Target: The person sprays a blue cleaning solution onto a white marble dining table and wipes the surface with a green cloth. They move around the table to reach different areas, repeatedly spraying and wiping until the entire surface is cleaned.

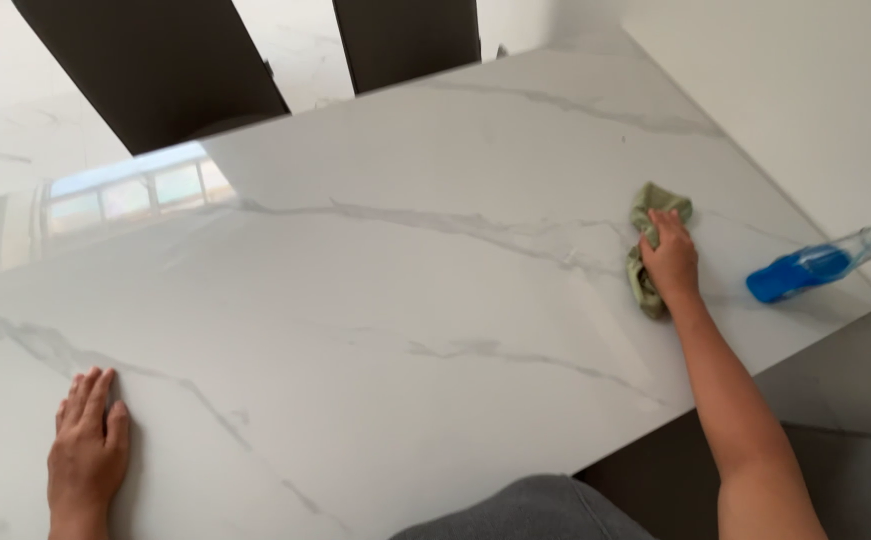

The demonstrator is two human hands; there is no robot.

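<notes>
One spray bottle (816,265) holds blue liquid beside right hand (672,258) clutching green cloth (646,250); left hand (86,450) flat.

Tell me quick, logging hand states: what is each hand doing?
Left hand: open, flat on the marble table.
Right hand: closed on the green cloth.

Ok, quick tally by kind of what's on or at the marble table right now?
Green cloth, under the right hand: 1
Blue spray bottle, lying on the table: 1
Dark chairs at the far side: 2
Left hand, flat on the table: holds nothing
Total: 4 things
</notes>
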